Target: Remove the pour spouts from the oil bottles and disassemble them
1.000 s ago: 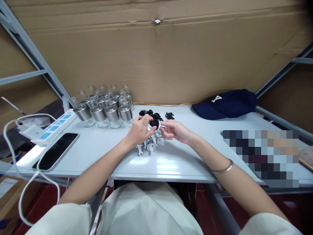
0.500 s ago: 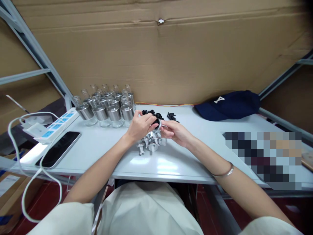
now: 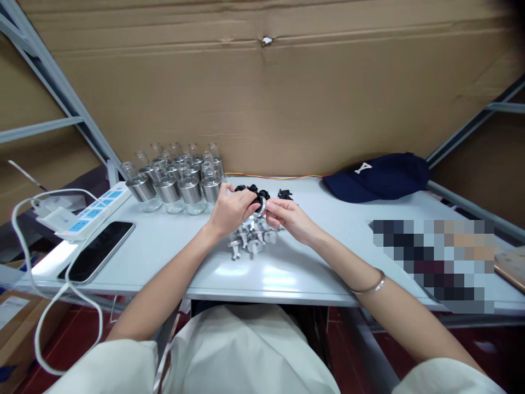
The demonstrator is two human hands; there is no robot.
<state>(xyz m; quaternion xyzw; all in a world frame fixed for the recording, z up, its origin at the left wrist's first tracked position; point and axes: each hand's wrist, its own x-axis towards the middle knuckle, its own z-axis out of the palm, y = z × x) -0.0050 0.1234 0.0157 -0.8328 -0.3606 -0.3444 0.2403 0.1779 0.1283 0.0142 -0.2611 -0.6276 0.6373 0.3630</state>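
Above the middle of the table, my left hand [image 3: 230,209] is closed around a small round black cap with a silver rim [image 3: 263,206]. The fingertips of my right hand [image 3: 292,218] are pinched together at the cap's right side; whether they grip the rim or a smaller part is too small to tell. Just below both hands lies a cluster of silver-grey spout-like pieces [image 3: 255,246]. Behind my fingers, partly hidden, are black round caps [image 3: 264,193]. A small heap of thin black pieces [image 3: 284,193] sits behind my right hand.
Several glass bottles with steel sleeves [image 3: 190,190] stand at the back left. A power strip [image 3: 96,210] with white cables and a phone [image 3: 98,250] lie at the left. A navy cap [image 3: 381,178] rests at the back right, before a cardboard wall [image 3: 262,109]. One area at right is pixelated.
Both hands stay together at the silver-rimmed cap. My right fingers have drawn into a tighter pinch at its side, and the rim has turned slightly. The view has shifted a little.
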